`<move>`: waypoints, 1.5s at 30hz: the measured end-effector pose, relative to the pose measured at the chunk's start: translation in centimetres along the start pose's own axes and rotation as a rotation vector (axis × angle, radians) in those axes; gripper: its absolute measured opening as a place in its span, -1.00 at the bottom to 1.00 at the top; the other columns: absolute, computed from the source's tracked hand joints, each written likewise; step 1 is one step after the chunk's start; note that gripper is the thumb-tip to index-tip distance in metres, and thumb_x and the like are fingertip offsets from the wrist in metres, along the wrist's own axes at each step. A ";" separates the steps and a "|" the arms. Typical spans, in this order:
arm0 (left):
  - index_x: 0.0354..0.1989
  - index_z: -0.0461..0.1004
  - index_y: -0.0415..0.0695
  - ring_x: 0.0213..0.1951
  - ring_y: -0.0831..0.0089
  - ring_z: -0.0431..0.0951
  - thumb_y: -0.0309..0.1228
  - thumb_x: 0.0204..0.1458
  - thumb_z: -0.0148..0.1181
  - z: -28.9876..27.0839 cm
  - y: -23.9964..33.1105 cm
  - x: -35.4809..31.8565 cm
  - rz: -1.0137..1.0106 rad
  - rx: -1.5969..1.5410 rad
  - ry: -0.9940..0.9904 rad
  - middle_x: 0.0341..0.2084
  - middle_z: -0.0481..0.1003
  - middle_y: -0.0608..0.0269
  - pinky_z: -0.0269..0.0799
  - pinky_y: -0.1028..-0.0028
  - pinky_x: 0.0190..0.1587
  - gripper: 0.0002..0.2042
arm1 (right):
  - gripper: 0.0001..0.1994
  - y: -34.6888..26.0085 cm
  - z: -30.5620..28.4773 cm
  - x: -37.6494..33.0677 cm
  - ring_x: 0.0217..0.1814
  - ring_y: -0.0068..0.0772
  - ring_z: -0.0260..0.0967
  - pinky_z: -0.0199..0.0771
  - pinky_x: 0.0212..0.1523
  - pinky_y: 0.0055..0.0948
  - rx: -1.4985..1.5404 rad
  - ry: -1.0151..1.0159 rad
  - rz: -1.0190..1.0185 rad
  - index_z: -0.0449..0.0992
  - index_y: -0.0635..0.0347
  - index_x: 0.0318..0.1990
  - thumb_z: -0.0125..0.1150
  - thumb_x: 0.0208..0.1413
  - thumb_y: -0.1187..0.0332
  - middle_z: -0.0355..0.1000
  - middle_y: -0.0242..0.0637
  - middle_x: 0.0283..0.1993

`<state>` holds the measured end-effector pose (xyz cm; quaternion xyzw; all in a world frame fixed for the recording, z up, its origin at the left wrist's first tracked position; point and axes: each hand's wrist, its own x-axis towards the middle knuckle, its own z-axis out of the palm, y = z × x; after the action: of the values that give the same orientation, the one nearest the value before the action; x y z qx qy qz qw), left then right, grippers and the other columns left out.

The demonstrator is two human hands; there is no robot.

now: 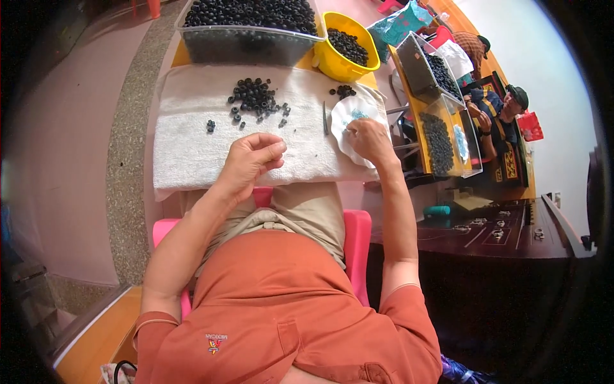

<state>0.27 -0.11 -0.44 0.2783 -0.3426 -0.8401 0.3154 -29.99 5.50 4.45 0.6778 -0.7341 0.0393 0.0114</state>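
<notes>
black ring-like pieces point(254, 95) heaped on white towel point(185, 153); my left hand point(251, 159) nearer me, thumb and forefinger pressed together, contents unclear. my right hand point(369, 139) at fluted white dish point(338, 123) of blue bits point(356, 115); fingers: cannot tell.

Clear bin point(252, 48) cropped above, blue bits point(357, 115) indistinct

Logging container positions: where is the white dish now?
In the head view, the white dish sits on the towel near its right edge, under the right hand, right of a thin dark tool.
</notes>
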 end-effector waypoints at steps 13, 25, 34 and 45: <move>-0.23 0.53 -0.14 -0.35 0.62 0.54 -0.43 0.09 0.30 0.4 0.1 -0.2 -0.011 0.018 0.019 -0.38 0.55 0.36 0.57 0.57 -0.21 -0.88 | -0.82 0.8 -0.1 -1.2 -0.22 -0.06 0.51 0.49 -0.15 -0.24 0.141 0.218 -0.069 0.60 0.30 -0.29 0.17 -0.09 0.50 0.52 -0.06 -0.28; -0.22 0.53 -0.17 -0.34 0.59 0.55 -0.44 0.10 0.28 0.5 0.2 -0.3 -0.024 0.019 0.002 -0.35 0.55 0.33 0.57 0.56 -0.19 -0.87 | -0.90 -5.2 0.6 -3.1 -0.35 -0.48 0.54 0.59 -0.31 -0.50 1.366 0.137 0.112 0.57 0.42 -0.22 0.23 0.13 0.58 0.55 -0.27 -0.31; -0.18 0.51 -0.23 -0.28 0.49 0.59 -0.45 0.12 0.26 0.9 0.9 -0.8 -0.053 -0.005 -0.163 -0.32 0.55 0.26 0.59 0.52 -0.18 -0.84 | -0.88 -10.7 3.1 -2.2 -0.35 -0.44 0.55 0.60 -0.30 -0.52 1.676 -0.145 0.067 0.57 0.38 -0.23 0.29 0.11 0.51 0.55 -0.25 -0.35; -0.25 0.46 -0.20 -0.27 0.51 0.58 -0.47 0.08 0.28 0.8 1.4 -1.0 -0.158 -0.019 -0.297 -0.34 0.54 0.26 0.60 0.51 -0.17 -0.86 | -0.80 -10.1 2.2 -2.4 -0.36 -0.50 0.46 0.48 -0.30 -0.57 1.763 -0.354 0.010 0.56 0.37 -0.33 0.40 0.03 0.39 0.52 -0.25 -0.36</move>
<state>0.85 0.10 1.36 0.1740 -0.3548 -0.8973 0.1969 -19.67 6.97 2.54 0.4335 -0.4314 0.4832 -0.6265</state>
